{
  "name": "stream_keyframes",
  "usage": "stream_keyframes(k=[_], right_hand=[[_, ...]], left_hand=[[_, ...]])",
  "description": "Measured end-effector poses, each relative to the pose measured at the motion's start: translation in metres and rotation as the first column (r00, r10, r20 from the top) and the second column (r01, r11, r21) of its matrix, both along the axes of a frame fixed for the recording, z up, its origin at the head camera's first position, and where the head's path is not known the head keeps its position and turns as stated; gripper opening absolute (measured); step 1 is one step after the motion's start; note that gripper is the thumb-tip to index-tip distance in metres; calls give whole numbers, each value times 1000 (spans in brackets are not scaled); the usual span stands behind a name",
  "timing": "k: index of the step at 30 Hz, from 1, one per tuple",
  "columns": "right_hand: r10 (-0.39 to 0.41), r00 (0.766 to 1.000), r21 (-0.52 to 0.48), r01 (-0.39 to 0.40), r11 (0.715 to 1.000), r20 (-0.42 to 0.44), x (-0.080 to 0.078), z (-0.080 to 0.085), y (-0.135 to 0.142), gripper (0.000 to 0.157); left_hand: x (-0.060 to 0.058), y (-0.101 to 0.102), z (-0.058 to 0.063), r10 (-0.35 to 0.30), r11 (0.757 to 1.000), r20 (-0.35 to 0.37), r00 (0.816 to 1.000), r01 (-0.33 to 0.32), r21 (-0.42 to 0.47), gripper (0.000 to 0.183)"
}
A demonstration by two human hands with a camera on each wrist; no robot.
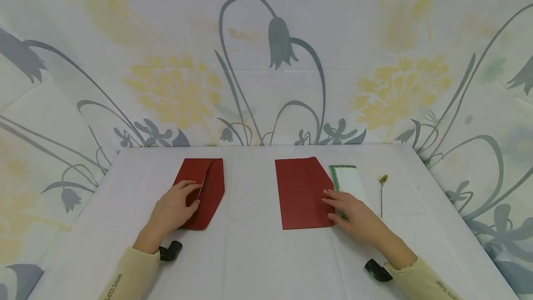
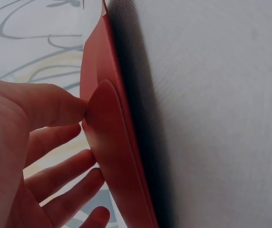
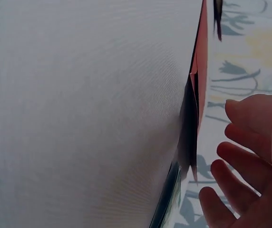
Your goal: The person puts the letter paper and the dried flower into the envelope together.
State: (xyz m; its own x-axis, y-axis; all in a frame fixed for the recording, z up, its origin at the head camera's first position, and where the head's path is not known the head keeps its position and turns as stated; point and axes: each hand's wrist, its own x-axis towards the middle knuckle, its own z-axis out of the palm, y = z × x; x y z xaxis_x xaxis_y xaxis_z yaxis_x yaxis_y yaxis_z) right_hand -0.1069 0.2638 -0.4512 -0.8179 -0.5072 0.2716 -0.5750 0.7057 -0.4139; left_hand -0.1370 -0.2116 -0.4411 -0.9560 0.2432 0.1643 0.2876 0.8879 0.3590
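Observation:
On the left of the table lies a red envelope (image 1: 213, 198) with its flap (image 2: 112, 137) folded over. My left hand (image 1: 176, 203) is on this envelope, its thumb and fingertips touching the flap near its edge. A second red envelope (image 1: 297, 193) lies flat to the right, its flap spread toward the right. Beside that flap hovers my right hand (image 1: 354, 214), fingers loosely bent and holding nothing; in the right wrist view the fingertips (image 3: 219, 166) stand apart from the red paper. Under the right hand is a white card with a green border (image 1: 347, 179), partly hidden.
A small dried flower on a thin stem (image 1: 382, 189) lies right of the card. The white table (image 1: 250, 263) ends at a flower-patterned backdrop (image 1: 258, 82). A black wrist camera (image 1: 170, 251) sits by the left sleeve and another black camera (image 1: 378, 271) by the right.

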Motion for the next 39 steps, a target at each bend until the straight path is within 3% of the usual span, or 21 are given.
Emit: stream_keyframes(k=[7, 11, 18, 25, 30, 34, 39], right_hand=[[21, 998, 208, -32, 978, 54, -1, 3, -4, 53], [43, 998, 239, -55, 969, 53, -1, 2, -4, 54], [68, 997, 266, -75, 961, 34, 0, 3, -5, 53], [73, 995, 296, -88, 951, 62, 2, 5, -6, 51], [77, 993, 282, -99, 954, 88, 1, 4, -5, 52], [79, 991, 269, -105, 957, 106, 1, 4, -4, 51], [84, 990, 265, -112, 958, 113, 0, 4, -4, 51]], left_hand=[[0, 0, 0, -9, 1000, -6, 1000, 9, 5, 41], [-1, 0, 0, -25, 1000, -19, 1000, 25, 6, 44], [-5, 10, 8, -92, 994, -102, 991, 96, 42, 45], [-6, 35, 18, -171, 982, -25, 985, 173, 77, 46], [-9, 59, 17, -239, 969, 35, 970, 236, 68, 48], [-14, 79, 14, -308, 951, 34, 951, 307, 48, 47], [-20, 106, 6, -392, 917, 5, 920, 391, -84, 44]])
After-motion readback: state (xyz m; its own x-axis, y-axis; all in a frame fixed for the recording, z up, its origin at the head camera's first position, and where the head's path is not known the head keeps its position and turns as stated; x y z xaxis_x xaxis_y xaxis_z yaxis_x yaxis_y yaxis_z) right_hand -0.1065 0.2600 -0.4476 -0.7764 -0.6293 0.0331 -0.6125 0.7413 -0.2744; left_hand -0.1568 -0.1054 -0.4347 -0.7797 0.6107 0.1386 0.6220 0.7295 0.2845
